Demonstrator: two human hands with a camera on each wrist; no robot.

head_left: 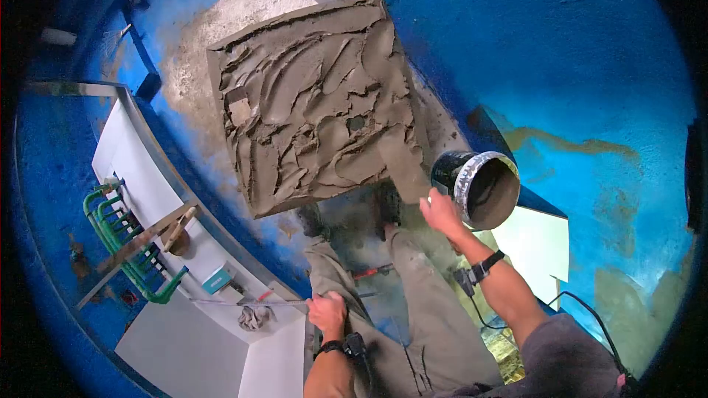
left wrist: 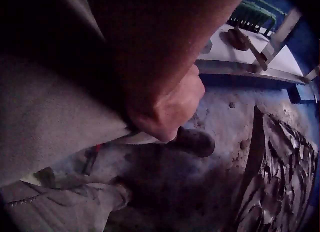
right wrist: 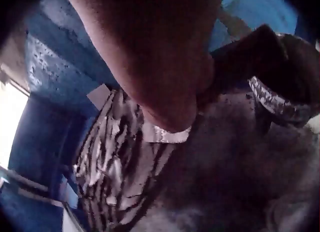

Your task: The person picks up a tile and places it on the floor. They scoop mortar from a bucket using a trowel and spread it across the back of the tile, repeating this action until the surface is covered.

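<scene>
My right hand [head_left: 441,212] grips a flat trowel [head_left: 405,169], its blade coated in brown mortar and lying over the near right edge of a square slab [head_left: 317,103]. Thick, ridged mortar covers the slab's top, with a small bare patch toward the left. In the right wrist view, a pale metal edge of the trowel [right wrist: 167,136] shows beneath my fingers. Beside that hand a black bucket [head_left: 446,169] leans with its mouth toward me, mortar inside. My left hand [head_left: 327,312] rests on my thigh with fingers curled; the left wrist view shows its back, the fingertips hidden.
On the left a white panel [head_left: 136,147] carries a green rack [head_left: 118,243], a wooden-handled brush [head_left: 178,232], a small teal box [head_left: 217,280] and a crumpled rag [head_left: 254,317]. A red-handled tool [head_left: 372,272] lies between my legs. A pale board [head_left: 535,243] lies beyond the bucket.
</scene>
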